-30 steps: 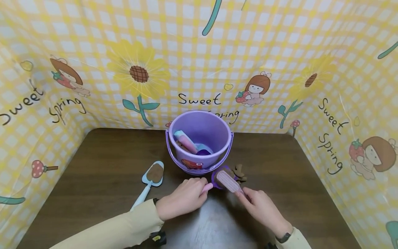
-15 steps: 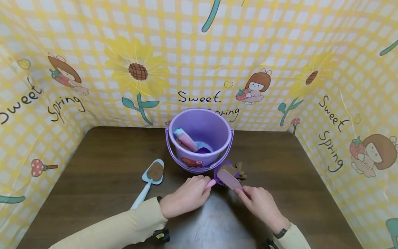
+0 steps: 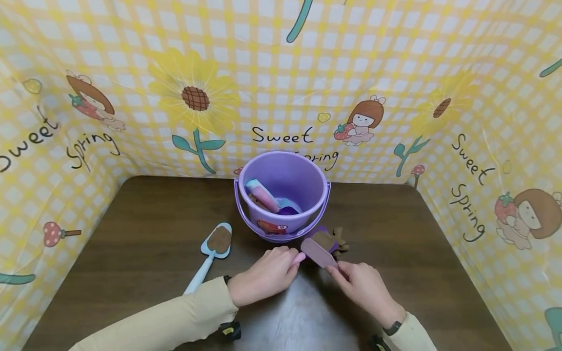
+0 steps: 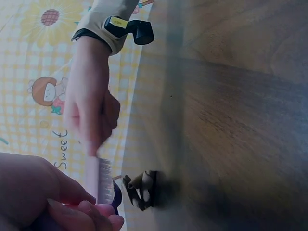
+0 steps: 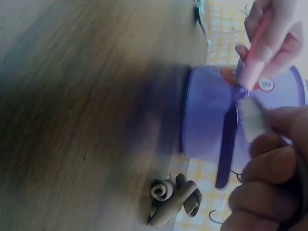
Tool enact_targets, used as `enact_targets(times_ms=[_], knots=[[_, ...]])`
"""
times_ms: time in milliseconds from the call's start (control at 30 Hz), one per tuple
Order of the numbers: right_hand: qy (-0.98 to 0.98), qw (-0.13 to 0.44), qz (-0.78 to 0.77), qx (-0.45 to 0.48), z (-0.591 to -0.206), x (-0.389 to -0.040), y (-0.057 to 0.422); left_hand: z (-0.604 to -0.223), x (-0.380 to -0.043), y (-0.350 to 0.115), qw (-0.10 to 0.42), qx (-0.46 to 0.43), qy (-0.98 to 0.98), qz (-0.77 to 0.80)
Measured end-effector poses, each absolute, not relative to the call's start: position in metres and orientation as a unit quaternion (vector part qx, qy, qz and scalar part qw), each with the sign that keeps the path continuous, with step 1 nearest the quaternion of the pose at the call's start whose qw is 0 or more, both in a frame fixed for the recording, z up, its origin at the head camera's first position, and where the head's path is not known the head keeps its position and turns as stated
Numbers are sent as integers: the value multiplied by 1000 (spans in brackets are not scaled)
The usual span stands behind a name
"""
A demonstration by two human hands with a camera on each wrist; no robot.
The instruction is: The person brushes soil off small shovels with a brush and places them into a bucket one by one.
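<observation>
My left hand (image 3: 268, 275) grips the pink handle (image 5: 255, 67) of a toy shovel with a purple blade (image 5: 226, 149). A flat brown layer (image 3: 322, 240) lies on the blade, which is held above the table in the right wrist view. My right hand (image 3: 366, 290) holds a small dusty-pink brush (image 3: 318, 253) by its end. In the left wrist view the bristles of the brush show beside the left hand's fingertips, close to the blade's purple edge (image 4: 117, 196). The brush partly covers the shovel in the head view. Several brown curled rolls (image 5: 173, 199) lie on the table just beyond it.
A purple bucket (image 3: 283, 185) with a lowered handle stands behind the hands, with pink, blue and purple toy tools inside. Left of it lies a light-blue shovel (image 3: 201, 273) bearing a brown patch (image 3: 219, 240). A patterned yellow cloth (image 3: 281, 87) walls the wooden table.
The brush has shifted left and toward me across the shovel, uncovering more of the brown layer, and its face has tilted. The left hand has moved slightly right with the shovel.
</observation>
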State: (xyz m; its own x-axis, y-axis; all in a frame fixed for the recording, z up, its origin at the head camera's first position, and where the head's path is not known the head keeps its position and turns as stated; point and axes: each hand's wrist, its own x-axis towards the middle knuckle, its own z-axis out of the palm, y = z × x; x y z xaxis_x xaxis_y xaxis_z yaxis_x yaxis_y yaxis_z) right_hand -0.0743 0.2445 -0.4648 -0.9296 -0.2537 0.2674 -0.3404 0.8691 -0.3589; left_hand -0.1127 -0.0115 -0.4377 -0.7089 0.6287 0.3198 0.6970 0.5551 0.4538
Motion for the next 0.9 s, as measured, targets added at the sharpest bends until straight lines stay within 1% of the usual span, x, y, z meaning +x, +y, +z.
enact_targets(times_ms=[67, 200, 300, 467, 567, 633, 833, 900], knots=[[-963, 118, 183, 162, -466, -74, 243, -437, -113, -10, 54, -373, -881, -286], [-969, 129, 160, 135, -466, -73, 242, -436, -112, -8, 51, -369, -882, -288], [-972, 113, 171, 114, -465, -75, 240, -435, -111, -9, 52, -370, -881, -291], [-974, 69, 203, 74, -464, -78, 238, -437, -112, -10, 59, -376, -877, -292], [-972, 66, 218, 63, -464, -80, 239, -437, -113, -11, 59, -374, -878, -293], [-969, 76, 222, 73, -465, -81, 241, -437, -114, -12, 55, -372, -878, -295], [-963, 124, 179, 160, -471, -77, 242, -437, -114, -12, 33, -365, -881, -298], [-965, 138, 154, 160, -473, -76, 241, -437, -114, -11, 29, -362, -884, -295]])
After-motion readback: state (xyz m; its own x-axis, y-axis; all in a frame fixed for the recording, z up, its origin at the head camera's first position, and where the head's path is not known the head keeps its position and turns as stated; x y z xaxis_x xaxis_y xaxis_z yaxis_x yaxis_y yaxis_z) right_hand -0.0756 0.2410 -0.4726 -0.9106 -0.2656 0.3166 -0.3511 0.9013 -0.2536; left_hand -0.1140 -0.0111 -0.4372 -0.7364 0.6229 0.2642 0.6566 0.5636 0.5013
